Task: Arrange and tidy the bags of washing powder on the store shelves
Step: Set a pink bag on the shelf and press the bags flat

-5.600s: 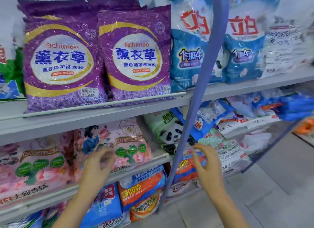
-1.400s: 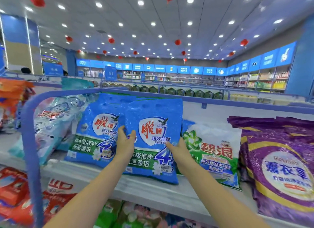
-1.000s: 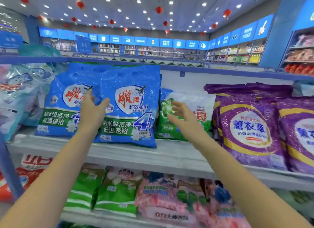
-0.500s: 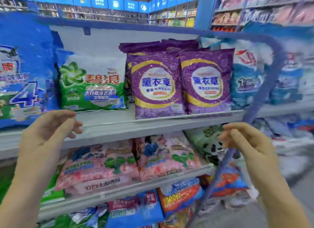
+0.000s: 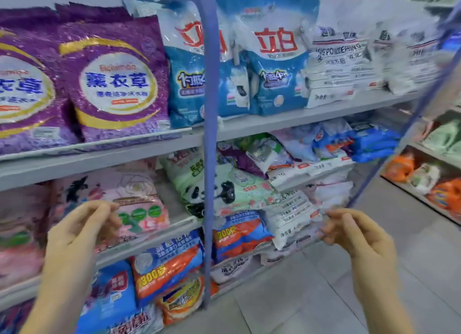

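Observation:
Purple washing powder bags (image 5: 112, 84) stand upright on the upper shelf, with blue-and-white bags (image 5: 274, 67) to their right past a blue upright post (image 5: 210, 139). On the shelf below lie pink floral bags (image 5: 129, 201) and a tilted panda-print bag (image 5: 224, 189) among a loose heap of bags. My left hand (image 5: 79, 231) hovers in front of the pink bags, fingers loosely curled, holding nothing. My right hand (image 5: 356, 234) hovers near white bags (image 5: 291, 216) at the shelf's right end, fingers loosely curled and empty.
Blue-and-orange bags (image 5: 164, 266) fill the lower shelves. Another shelf unit with orange bags (image 5: 444, 191) stands across the grey tiled aisle floor (image 5: 311, 296) to the right. Grey shelf edges (image 5: 299, 119) jut forward.
My view has swung right and down from the blue and green bags on the upper shelf. Both hands let go of those bags and dropped to the level of the second shelf.

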{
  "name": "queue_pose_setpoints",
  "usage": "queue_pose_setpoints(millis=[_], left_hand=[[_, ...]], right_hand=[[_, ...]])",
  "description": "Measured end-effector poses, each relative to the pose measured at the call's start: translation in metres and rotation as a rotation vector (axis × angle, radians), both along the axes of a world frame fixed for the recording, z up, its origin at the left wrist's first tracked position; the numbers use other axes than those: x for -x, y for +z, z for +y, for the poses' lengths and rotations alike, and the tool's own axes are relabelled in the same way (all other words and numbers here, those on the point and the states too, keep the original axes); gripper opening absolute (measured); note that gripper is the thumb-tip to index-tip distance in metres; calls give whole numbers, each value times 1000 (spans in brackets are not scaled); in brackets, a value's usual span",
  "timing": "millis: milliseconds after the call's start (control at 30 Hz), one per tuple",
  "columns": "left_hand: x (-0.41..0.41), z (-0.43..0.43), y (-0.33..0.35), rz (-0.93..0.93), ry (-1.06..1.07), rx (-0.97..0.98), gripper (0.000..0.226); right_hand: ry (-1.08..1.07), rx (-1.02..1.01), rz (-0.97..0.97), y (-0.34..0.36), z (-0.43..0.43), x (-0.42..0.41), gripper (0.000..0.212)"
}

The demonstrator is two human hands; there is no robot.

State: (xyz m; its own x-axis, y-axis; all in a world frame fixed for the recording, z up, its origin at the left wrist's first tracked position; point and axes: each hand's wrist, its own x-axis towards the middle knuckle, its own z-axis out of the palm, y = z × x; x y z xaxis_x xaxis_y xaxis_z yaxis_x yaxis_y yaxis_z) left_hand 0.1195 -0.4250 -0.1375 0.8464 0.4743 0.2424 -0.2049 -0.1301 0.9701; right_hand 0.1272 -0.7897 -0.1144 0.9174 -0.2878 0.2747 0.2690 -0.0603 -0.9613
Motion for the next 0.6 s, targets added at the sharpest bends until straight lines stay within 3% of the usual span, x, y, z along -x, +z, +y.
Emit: queue_pose_setpoints(millis=[267, 600], left_hand=[[-66, -145, 12, 32, -104, 16, 39], [-146, -200, -6, 84, -99, -2, 30]], right_hand=[[18, -30, 44, -8, -105, -56, 57], [43, -1, 49, -37, -165, -148, 67]])
